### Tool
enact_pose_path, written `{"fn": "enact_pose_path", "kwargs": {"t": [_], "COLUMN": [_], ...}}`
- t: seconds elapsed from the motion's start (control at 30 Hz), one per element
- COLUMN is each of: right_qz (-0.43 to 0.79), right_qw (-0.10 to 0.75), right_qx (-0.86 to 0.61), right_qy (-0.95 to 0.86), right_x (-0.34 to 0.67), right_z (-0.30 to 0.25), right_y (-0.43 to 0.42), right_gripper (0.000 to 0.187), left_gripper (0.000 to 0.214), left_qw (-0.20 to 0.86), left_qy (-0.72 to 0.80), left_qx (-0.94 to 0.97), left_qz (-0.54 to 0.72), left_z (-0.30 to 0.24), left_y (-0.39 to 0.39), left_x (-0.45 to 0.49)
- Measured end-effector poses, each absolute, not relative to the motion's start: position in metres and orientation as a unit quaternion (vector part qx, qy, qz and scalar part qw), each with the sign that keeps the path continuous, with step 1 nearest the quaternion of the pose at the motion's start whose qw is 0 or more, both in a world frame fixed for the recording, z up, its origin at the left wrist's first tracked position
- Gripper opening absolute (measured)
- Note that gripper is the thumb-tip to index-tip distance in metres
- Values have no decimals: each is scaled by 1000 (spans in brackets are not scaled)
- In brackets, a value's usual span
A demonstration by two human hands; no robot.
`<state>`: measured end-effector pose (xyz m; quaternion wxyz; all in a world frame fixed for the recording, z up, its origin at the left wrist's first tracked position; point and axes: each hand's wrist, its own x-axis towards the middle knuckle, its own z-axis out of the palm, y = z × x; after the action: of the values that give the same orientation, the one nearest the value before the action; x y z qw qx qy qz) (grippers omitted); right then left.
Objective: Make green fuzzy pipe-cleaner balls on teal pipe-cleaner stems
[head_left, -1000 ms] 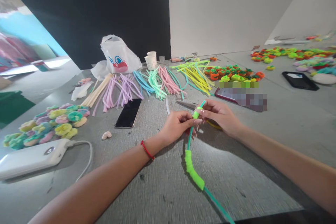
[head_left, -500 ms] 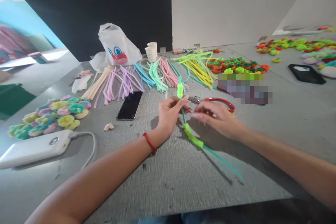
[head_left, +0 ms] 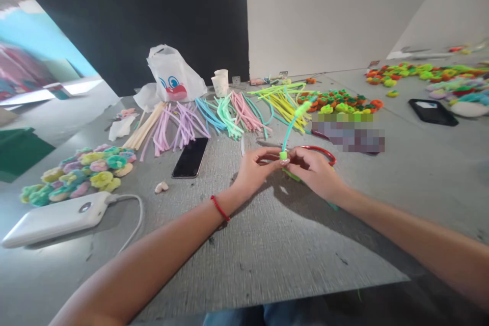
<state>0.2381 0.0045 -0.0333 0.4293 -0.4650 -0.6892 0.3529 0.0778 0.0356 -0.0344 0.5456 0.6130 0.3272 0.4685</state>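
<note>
My left hand (head_left: pixel 256 169) and my right hand (head_left: pixel 310 169) meet over the grey table (head_left: pixel 267 244), both pinched on a teal pipe cleaner (head_left: pixel 289 130) with bright green fuzzy stem wound around parts of it. The teal stem rises from my fingers and tips away to a green end near the yellow stems. A short green coil sits right at my fingertips. Red-handled scissors (head_left: pixel 320 151) lie just behind my right hand.
Bundles of pastel and yellow pipe cleaners (head_left: pixel 214 117) fan out beyond my hands. A black phone (head_left: pixel 190 157), a white power bank (head_left: pixel 57 218) with cable, pastel fuzzy flowers (head_left: pixel 76 175), orange-green fuzzy pieces (head_left: pixel 336 102), a plastic bag (head_left: pixel 173 79) and paper cups (head_left: pixel 220 83) lie around.
The stem was turned over: its long end, which trailed toward me, now points up and away. My right hand came back onto it beside the left.
</note>
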Motion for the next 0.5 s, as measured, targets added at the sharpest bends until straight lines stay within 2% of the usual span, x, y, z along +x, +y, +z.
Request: {"fn": "enact_pose_path", "kwargs": {"t": [0.17, 0.27, 0.5], "right_qz": [462, 460, 431], "right_qw": [443, 453, 452], "right_qx": [-421, -436, -479], "right_qy": [-643, -627, -617], "right_x": [234, 236, 242], "right_z": [-34, -34, -32], "right_y": [4, 7, 12], "right_gripper": [25, 35, 30], "left_gripper": [26, 30, 27], "left_qw": [558, 573, 626], "left_qy": [339, 355, 341], "left_qx": [546, 487, 385], "left_qz": [526, 554, 587], "left_z": [-39, -39, -35], "left_y": [37, 40, 48], "left_x": [79, 77, 72]}}
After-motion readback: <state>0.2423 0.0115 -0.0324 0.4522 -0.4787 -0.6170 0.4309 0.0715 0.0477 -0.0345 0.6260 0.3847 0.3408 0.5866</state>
